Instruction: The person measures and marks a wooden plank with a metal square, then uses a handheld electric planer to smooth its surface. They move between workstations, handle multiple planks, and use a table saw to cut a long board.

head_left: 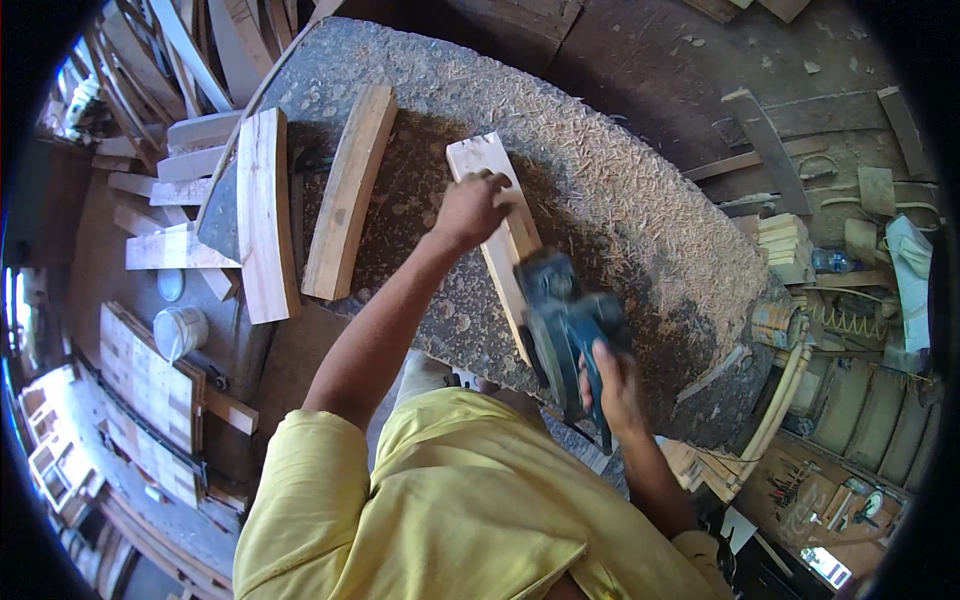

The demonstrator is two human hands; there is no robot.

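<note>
My right hand (617,388) is wrapped round the rear handle of a dark blue electric hand planer (562,315). The planer rests on the near part of a pale wooden board (502,262) that slants across the workbench (440,335). Toward the board's far end, my left hand (472,208) grips it with bent fingers, some of them hidden behind the knuckles. To the left lie two more slightly curved boards, a brownish one (352,195) and a paler one (264,215). The planer looks a little blurred.
Wood shavings (650,190) cover the bench's far and right side. Timber offcuts (190,160) are piled left of the bench, near a white bucket (181,330). At the right stand a tin can (775,325) and stacked wood blocks (785,247). Hand tools (790,485) lie at the lower right.
</note>
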